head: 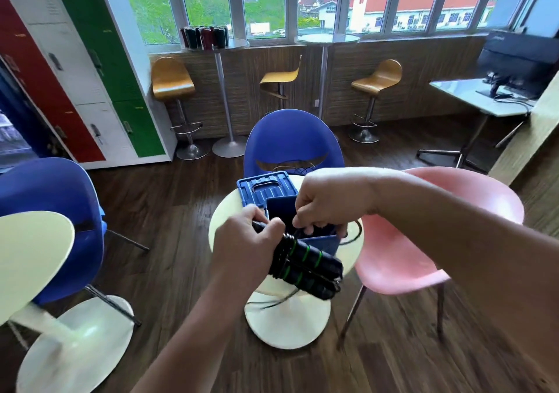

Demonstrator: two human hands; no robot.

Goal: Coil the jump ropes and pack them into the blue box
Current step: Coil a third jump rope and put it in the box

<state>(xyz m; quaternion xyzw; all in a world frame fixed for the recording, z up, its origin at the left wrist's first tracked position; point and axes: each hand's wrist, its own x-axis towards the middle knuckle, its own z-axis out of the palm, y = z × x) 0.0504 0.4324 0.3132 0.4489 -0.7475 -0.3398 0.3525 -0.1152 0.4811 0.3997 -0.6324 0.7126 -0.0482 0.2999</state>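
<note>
A black jump rope with green-ringed handles (pixel 305 264) is bundled, its cord wound round the two handles. My left hand (pixel 245 241) grips the upper end of that bundle above the small round cream table (pixel 223 214). My right hand (pixel 326 202) pinches the thin black cord just above the open blue box (pixel 320 243), which stands on the table. The box's blue lid (pixel 264 188) lies behind it. A loose loop of cord (pixel 355 234) trails over the table's right edge, and another strand (pixel 276 300) hangs below the bundle.
A blue chair (pixel 292 141) stands behind the table and a pink chair (pixel 423 241) to its right. At the left are another blue chair (pixel 51 211) and a second cream table (pixel 30 256). Bar stools, tall tables and lockers line the far wall.
</note>
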